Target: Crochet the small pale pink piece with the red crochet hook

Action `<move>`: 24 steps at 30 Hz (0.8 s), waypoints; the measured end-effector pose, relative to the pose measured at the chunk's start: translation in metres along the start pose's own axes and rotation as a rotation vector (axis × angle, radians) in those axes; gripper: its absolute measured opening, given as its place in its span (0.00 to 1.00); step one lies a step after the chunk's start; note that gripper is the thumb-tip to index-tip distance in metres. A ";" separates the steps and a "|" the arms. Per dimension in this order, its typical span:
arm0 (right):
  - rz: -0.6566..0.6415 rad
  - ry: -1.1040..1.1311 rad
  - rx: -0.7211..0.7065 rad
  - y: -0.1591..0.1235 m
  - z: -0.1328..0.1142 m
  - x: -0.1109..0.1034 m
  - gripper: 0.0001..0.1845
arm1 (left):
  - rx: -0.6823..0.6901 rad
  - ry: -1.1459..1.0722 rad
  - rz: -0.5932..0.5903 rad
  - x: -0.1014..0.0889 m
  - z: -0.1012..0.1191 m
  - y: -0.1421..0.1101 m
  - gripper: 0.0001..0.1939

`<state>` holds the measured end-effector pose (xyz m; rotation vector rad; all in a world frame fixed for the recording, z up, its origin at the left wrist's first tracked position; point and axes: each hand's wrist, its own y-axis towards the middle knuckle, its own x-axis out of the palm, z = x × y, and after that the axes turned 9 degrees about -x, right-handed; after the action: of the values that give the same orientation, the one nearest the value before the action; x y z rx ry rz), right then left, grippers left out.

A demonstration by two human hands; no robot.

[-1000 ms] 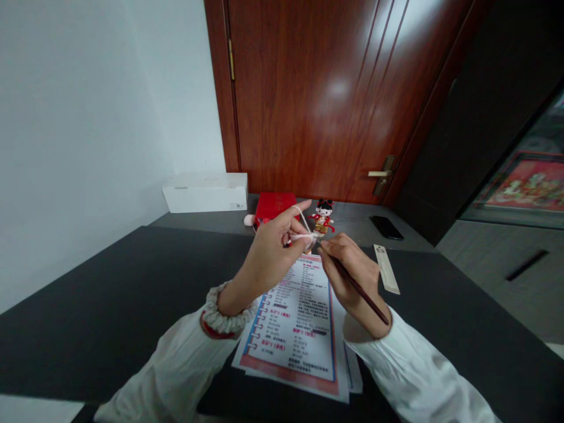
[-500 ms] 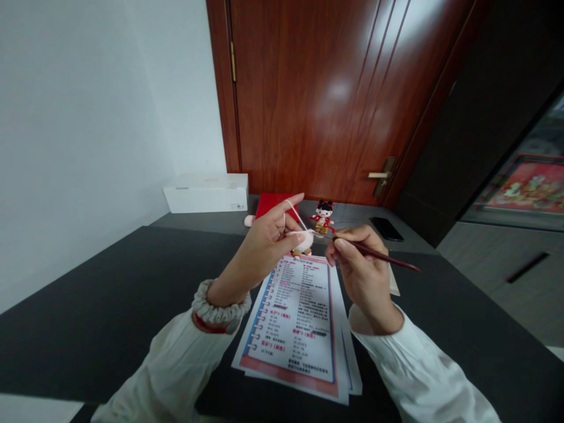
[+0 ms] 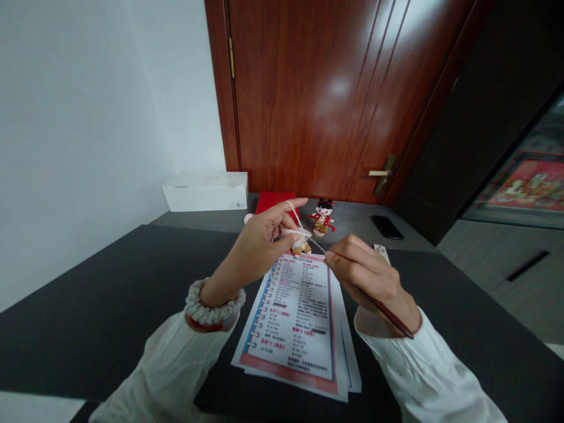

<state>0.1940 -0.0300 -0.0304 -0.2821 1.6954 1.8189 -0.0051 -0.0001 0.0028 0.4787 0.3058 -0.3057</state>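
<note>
My left hand (image 3: 259,244) is raised above the table and pinches a small pale crochet piece (image 3: 299,237), with white yarn looped over its outstretched forefinger. Just to its right, my right hand (image 3: 368,276) grips a dark red crochet hook (image 3: 390,315). The hook's tip points up-left at the crochet piece and its handle runs back past my wrist. Under both hands lies a stack of printed sheets (image 3: 297,320) with red and blue borders on the dark table (image 3: 101,305).
A small doll in red (image 3: 323,215), a red box (image 3: 268,202), a white box (image 3: 206,191) and a black phone (image 3: 386,227) stand at the table's far edge before a wooden door (image 3: 326,94). A ruler (image 3: 379,249) shows behind my right hand. A white wall is on the left.
My right hand swung the hook's handle out to the right, then back down past the wrist, and now sits lower and further right. The left hand kept its hold on the crochet piece.
</note>
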 end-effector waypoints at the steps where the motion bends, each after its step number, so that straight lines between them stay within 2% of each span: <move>1: 0.008 0.008 0.016 0.000 -0.001 0.001 0.10 | 0.017 0.034 0.012 0.000 -0.001 0.000 0.26; 3: 0.109 0.062 0.101 0.001 -0.002 0.005 0.10 | 0.044 0.092 0.040 0.000 -0.002 0.000 0.25; 6: 0.348 0.140 0.262 0.002 -0.005 0.012 0.09 | 0.057 0.107 0.052 0.000 -0.002 0.000 0.25; 7: 0.372 0.141 0.286 0.001 -0.006 0.013 0.09 | 0.053 0.094 0.052 0.000 -0.001 0.000 0.25; 9: 0.295 0.094 0.240 0.001 -0.007 0.012 0.09 | 0.034 0.060 0.041 -0.001 0.000 0.000 0.25; 13: -0.054 -0.083 0.020 -0.001 -0.007 0.003 0.10 | -0.017 -0.004 0.007 -0.001 0.002 -0.001 0.25; 15: -0.053 -0.067 0.011 -0.001 -0.005 0.001 0.09 | -0.016 -0.021 0.005 -0.001 0.001 -0.001 0.25; 18: 0.170 0.090 0.161 0.000 -0.005 0.005 0.09 | 0.003 0.008 0.023 0.001 -0.001 0.000 0.24; 21: 0.419 0.268 0.437 -0.001 -0.005 0.015 0.06 | 0.011 0.026 0.039 0.002 -0.002 0.000 0.24; 24: 0.550 0.440 0.593 -0.003 -0.004 0.023 0.06 | 0.003 -0.001 0.023 0.001 -0.002 0.001 0.23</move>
<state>0.1765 -0.0270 -0.0458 0.0572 2.7423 1.5618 -0.0044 0.0011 0.0010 0.4851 0.2981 -0.2838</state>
